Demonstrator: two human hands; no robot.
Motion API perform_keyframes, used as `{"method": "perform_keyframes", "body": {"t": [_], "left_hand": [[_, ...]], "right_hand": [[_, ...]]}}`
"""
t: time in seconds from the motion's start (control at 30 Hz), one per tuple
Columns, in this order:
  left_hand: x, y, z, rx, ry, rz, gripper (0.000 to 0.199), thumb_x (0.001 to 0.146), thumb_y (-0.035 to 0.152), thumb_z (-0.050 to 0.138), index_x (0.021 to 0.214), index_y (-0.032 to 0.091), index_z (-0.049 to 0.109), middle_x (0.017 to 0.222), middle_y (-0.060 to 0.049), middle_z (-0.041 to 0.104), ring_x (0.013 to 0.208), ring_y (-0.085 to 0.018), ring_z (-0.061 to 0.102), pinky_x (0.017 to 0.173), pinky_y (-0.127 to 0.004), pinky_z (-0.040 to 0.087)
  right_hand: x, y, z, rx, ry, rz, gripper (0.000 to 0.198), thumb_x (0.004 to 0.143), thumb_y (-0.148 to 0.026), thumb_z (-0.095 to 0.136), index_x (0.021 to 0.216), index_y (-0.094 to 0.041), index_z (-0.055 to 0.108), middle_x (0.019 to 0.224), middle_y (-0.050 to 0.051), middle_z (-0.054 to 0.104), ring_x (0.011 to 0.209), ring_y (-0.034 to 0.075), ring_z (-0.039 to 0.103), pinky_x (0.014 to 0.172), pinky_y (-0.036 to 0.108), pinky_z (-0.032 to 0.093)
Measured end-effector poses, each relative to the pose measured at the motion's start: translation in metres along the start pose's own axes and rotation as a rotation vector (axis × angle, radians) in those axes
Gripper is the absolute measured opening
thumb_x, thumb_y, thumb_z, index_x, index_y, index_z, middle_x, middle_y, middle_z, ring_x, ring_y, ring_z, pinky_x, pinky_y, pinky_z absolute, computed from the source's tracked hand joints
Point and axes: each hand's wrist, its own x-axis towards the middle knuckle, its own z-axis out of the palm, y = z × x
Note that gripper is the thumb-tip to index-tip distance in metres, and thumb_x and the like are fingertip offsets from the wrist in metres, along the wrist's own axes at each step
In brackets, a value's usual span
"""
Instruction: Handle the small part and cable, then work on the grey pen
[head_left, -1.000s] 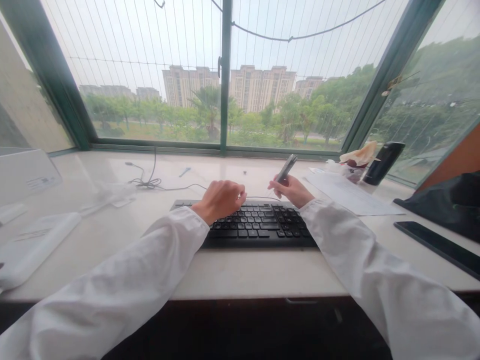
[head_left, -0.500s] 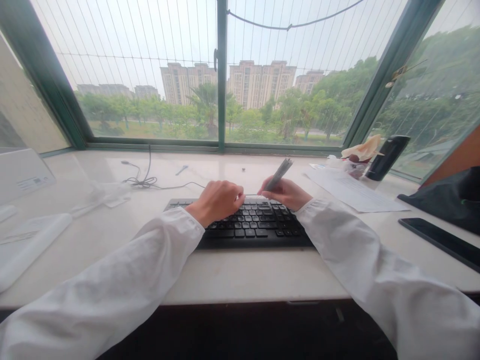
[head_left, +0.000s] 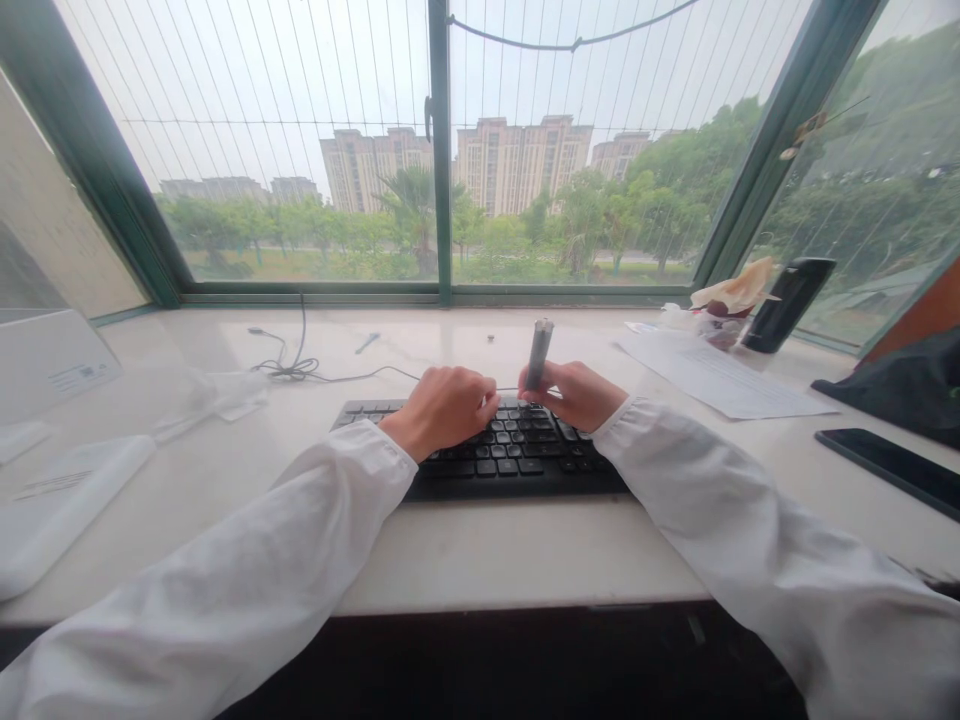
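The left hand [head_left: 442, 408] rests curled on the keyboard [head_left: 495, 455], holding nothing; the right hand [head_left: 576, 393] grips a grey pen [head_left: 538, 352] upright above the keyboard's far edge; a phone [head_left: 889, 468] lies near the table's [head_left: 465, 550] right edge.

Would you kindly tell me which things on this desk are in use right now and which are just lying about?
In use:
- left hand, resting on the black keyboard
- right hand, holding a grey stick-shaped tool upright over the keys

Lying about:
- phone
- paper sheet
- black cylinder
- loose cable
- white box
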Motion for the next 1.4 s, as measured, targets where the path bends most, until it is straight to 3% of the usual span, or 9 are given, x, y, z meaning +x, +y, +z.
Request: {"method": "perform_keyframes", "body": {"t": [0.33,0.63,0.83,1.07,1.4], "left_hand": [[-0.001,0.005,-0.005,-0.025,-0.034,-0.005,0.04,0.092,0.04,0.038,0.078,0.019,0.069,0.081,-0.008,0.07,0.069,-0.02,0.062,0.061,-0.029,0.038],[-0.001,0.004,-0.003,-0.041,-0.036,-0.011,0.041,0.092,0.042,0.038,0.078,0.019,0.069,0.081,-0.008,0.07,0.07,-0.021,0.062,0.063,-0.03,0.04],[-0.002,0.003,-0.001,-0.041,-0.015,0.003,0.04,0.092,0.042,0.038,0.076,0.02,0.067,0.081,-0.007,0.07,0.069,-0.02,0.062,0.061,-0.029,0.037],[-0.002,0.003,-0.002,-0.045,-0.024,0.001,0.04,0.092,0.042,0.038,0.077,0.019,0.067,0.081,-0.007,0.07,0.069,-0.02,0.062,0.061,-0.028,0.038],[-0.001,0.002,0.0,-0.043,-0.036,-0.026,0.039,0.092,0.043,0.04,0.075,0.019,0.067,0.079,-0.007,0.07,0.069,-0.02,0.063,0.062,-0.029,0.039]], "right_hand": [[0.0,-0.005,0.002,0.068,-0.038,-0.059,0.016,0.091,-0.033,0.049,0.098,-0.021,0.056,0.084,0.004,0.068,0.076,0.019,0.065,0.073,0.029,0.046],[0.001,-0.001,0.009,0.172,0.01,-0.007,0.012,0.087,-0.031,0.053,0.092,-0.021,0.056,0.084,0.003,0.068,0.077,0.019,0.065,0.074,0.029,0.046],[0.001,-0.003,0.01,0.051,0.03,0.024,0.012,0.088,-0.031,0.052,0.094,-0.02,0.055,0.079,0.003,0.065,0.073,0.018,0.062,0.072,0.028,0.044],[0.0,-0.004,0.01,-0.039,0.027,-0.049,0.008,0.09,-0.027,0.047,0.094,-0.021,0.049,0.08,0.004,0.063,0.071,0.018,0.06,0.067,0.027,0.043],[0.001,0.001,0.013,-0.037,0.076,0.117,0.01,0.084,-0.028,0.056,0.09,-0.02,0.053,0.073,0.003,0.064,0.066,0.017,0.062,0.064,0.028,0.047]]}}
